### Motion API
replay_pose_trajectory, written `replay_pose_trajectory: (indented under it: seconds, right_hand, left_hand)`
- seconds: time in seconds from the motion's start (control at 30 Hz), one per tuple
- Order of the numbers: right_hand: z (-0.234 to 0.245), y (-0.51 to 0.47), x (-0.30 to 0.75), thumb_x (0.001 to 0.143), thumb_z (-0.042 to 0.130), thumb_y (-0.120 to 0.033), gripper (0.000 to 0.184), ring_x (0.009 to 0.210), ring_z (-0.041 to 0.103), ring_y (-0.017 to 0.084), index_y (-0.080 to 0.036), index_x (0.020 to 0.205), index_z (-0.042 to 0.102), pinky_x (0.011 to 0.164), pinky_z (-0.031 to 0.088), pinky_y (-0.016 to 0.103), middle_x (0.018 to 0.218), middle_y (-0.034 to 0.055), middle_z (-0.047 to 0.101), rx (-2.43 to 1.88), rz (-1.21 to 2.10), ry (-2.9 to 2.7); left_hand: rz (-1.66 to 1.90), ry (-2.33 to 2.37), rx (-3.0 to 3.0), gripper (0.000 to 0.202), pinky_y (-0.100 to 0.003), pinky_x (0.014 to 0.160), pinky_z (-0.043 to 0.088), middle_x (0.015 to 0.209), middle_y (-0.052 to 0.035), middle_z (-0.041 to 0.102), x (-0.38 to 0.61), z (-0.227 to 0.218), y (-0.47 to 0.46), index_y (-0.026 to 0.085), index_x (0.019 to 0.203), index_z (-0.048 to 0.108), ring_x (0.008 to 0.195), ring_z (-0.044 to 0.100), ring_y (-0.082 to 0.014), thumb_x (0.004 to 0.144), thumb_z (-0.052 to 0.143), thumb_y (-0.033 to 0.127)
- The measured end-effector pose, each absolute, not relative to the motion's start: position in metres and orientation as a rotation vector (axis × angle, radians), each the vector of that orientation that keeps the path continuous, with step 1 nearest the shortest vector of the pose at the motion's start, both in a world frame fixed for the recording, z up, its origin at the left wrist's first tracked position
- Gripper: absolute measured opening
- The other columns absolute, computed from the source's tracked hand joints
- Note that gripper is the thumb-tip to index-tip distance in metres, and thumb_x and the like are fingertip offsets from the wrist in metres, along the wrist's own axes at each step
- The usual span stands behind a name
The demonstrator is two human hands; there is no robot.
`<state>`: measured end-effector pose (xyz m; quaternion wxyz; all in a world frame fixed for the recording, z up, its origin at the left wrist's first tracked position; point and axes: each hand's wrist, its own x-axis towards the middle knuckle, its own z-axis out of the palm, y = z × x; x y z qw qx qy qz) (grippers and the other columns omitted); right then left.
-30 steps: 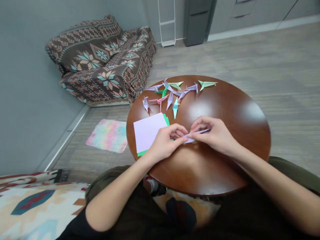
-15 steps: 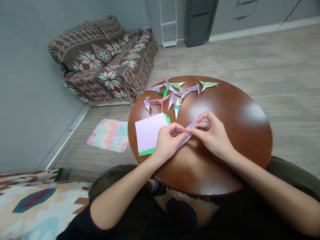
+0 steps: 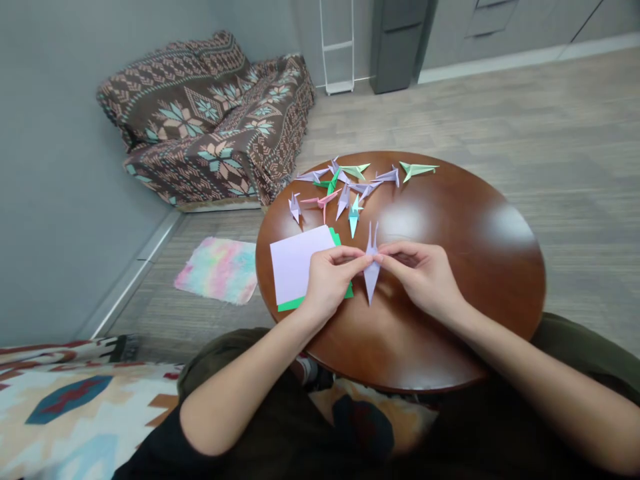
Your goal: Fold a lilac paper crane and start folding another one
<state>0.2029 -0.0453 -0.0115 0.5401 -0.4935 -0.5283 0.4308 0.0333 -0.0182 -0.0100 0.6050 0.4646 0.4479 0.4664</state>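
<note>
A partly folded purple origami crane (image 3: pixel 371 279) is held between my two hands above the round brown table (image 3: pixel 450 267). Two thin points stick up at its far end, and a wide point faces me. My left hand (image 3: pixel 331 273) pinches its left edge between thumb and fingers. On the other edge, my right hand (image 3: pixel 423 270) grips it the same way. Left of the crane lies a stack of square paper (image 3: pixel 295 263), purple on top with green sheets (image 3: pixel 295 303) showing below, partly covered by my left hand.
Several finished paper cranes in purple, green, pink and blue, among them a blue crane (image 3: pixel 354 217) and a pale green crane (image 3: pixel 418 170), lie along the table's far side. A covered sofa (image 3: pixel 215 127) stands beyond, with a pastel mat (image 3: pixel 217 270) on the floor at left.
The purple paper has turned from a slant to pointing straight away from me. My right hand has come down slightly, and both hands now pinch its opposite edges.
</note>
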Motion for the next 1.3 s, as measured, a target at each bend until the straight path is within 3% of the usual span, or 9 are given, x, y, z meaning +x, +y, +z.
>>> replay_pose_trajectory:
  seconds: [0.13,0.27,0.37,0.57,0.8,0.97,1.13,1.3]
  right_hand:
    - [-0.013,-0.044,0.201,0.076,0.088,-0.043,0.025,0.077,0.075,0.024,-0.020,0.081,0.078,0.075,0.061,0.037,0.083,0.0063,0.081,-1.211,1.017,-1.184]
    - [-0.013,-0.041,0.200,0.064,0.097,-0.046,0.042,0.073,0.074,0.021,-0.021,0.082,0.068,0.072,0.059,0.034,0.076,0.0039,0.078,-1.178,1.045,-1.085]
    - [-0.011,-0.042,0.200,0.064,0.096,-0.047,0.047,0.069,0.072,0.020,-0.022,0.088,0.064,0.071,0.059,0.033,0.074,0.0024,0.077,-1.154,1.079,-1.094]
    - [-0.002,-0.044,0.205,0.069,0.094,-0.048,0.042,0.071,0.073,0.020,-0.019,0.089,0.071,0.073,0.060,0.033,0.074,0.0042,0.077,-1.154,1.254,-1.195]
    - [0.003,-0.043,0.209,0.074,0.089,-0.051,0.038,0.051,0.061,0.013,-0.019,0.084,0.071,0.048,0.052,0.026,0.064,-0.0001,0.068,-1.096,1.388,-1.186]
    - [0.001,-0.045,0.211,0.078,0.086,-0.043,0.031,0.045,0.059,0.012,-0.019,0.082,0.068,0.043,0.048,0.024,0.061,-0.0012,0.067,-1.140,1.295,-1.218]
    - [0.002,-0.047,0.211,0.078,0.083,-0.031,0.021,0.042,0.057,0.011,-0.020,0.079,0.065,0.039,0.045,0.022,0.058,-0.0025,0.066,-1.147,1.332,-1.219]
    - [-0.002,-0.045,0.208,0.083,0.077,-0.032,0.020,0.043,0.057,0.011,-0.020,0.074,0.064,0.038,0.043,0.022,0.057,-0.0019,0.064,-1.144,1.335,-1.160]
  left_hand:
    - [1.065,1.034,1.070,0.030,-0.030,0.076,0.057,0.076,-0.0020,0.077,0.033,-0.009,-0.016,0.016,0.079,0.075,0.073,0.071,-0.0161,0.064,0.094,0.033]
    - [1.058,1.007,1.060,0.039,-0.029,0.078,0.057,0.077,-0.0016,0.077,0.033,-0.010,-0.013,0.016,0.089,0.073,0.073,0.072,-0.0149,0.062,0.096,0.032]
    - [1.008,0.955,1.073,0.039,-0.029,0.081,0.056,0.079,-0.0016,0.077,0.032,-0.011,-0.013,0.015,0.088,0.074,0.075,0.071,-0.0140,0.061,0.097,0.032]
    - [0.906,0.868,1.047,0.034,-0.027,0.079,0.053,0.080,-0.0026,0.076,0.029,-0.010,-0.015,0.015,0.083,0.076,0.074,0.068,-0.0141,0.070,0.093,0.041]
    - [0.703,0.725,0.798,0.034,-0.024,0.067,0.051,0.074,-0.0031,0.072,0.027,-0.010,-0.016,0.015,0.076,0.076,0.068,0.065,-0.0130,0.065,0.097,0.038]
    - [0.675,0.739,0.728,0.033,-0.020,0.059,0.047,0.072,-0.0025,0.070,0.030,-0.009,-0.017,0.014,0.074,0.075,0.063,0.061,-0.0103,0.064,0.098,0.036]
    - [0.641,0.696,0.756,0.033,-0.021,0.064,0.048,0.074,-0.0031,0.073,0.030,-0.007,-0.018,0.013,0.076,0.075,0.066,0.064,-0.0106,0.065,0.098,0.034]
    - [0.651,0.701,0.883,0.037,-0.025,0.071,0.049,0.078,-0.0042,0.075,0.029,-0.009,-0.018,0.013,0.081,0.074,0.072,0.067,-0.0137,0.066,0.097,0.039]
